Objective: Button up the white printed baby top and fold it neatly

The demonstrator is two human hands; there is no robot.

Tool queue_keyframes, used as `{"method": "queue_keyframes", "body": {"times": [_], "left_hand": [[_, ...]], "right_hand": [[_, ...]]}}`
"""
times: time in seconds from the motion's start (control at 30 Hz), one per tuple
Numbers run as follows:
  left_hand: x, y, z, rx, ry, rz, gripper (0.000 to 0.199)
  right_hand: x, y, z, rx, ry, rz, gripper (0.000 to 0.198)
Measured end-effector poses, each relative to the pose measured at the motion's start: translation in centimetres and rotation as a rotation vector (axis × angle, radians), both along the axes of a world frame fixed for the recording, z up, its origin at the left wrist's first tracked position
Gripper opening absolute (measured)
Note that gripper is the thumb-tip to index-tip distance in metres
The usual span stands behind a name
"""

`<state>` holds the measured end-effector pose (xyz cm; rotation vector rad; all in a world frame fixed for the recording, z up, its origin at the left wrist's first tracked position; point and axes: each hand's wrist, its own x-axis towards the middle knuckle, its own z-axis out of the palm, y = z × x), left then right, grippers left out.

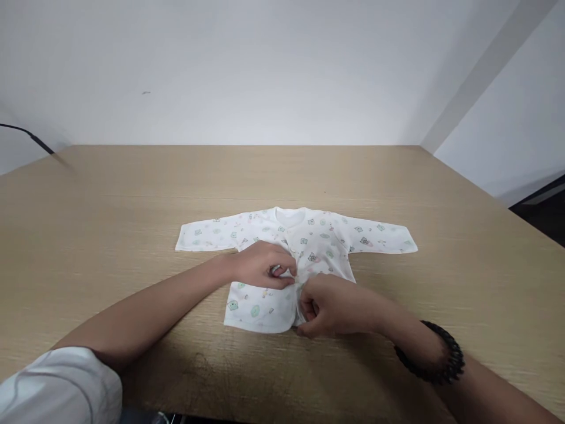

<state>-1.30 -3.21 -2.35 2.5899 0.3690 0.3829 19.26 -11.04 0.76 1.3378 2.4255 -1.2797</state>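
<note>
A small white baby shirt [329, 235] with green and grey animal prints lies flat, its sleeves spread to both sides and its neck away from me. My left hand [267, 265] rests over the middle of the front, thumb and fingers pinched on the fabric at the front opening. Just below and to the right, my right hand [324, 303] has its fingers curled on the front edge near the hem. The fingers of both hands hide part of the opening, and I cannot make out any fastener between them.
The shirt lies on a wooden table [132, 194] that meets a white wall [265, 70] at the back. A black cable [42, 143] hangs over the left edge. Something dark [542, 209] stands beyond the right edge.
</note>
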Motion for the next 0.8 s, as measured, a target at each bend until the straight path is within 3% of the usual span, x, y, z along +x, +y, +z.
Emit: {"method": "queue_keyframes", "body": {"times": [0.4,0.57,0.8], "left_hand": [[0.0,0.0,-0.1,-0.047,0.009,0.017,0.008],[0.0,0.0,0.1,-0.098,0.015,0.035,0.006],[-0.1,-0.4,-0.2,-0.084,-0.006,0.107,0.009]], "right_hand": [[1.4,1.7,0.7,-0.366,0.186,0.104,0.013],[1.0,1.5,0.6,-0.311,0.145,0.172,0.011],[0.8,1.3,0.3,-0.342,0.187,0.112,0.026]]}}
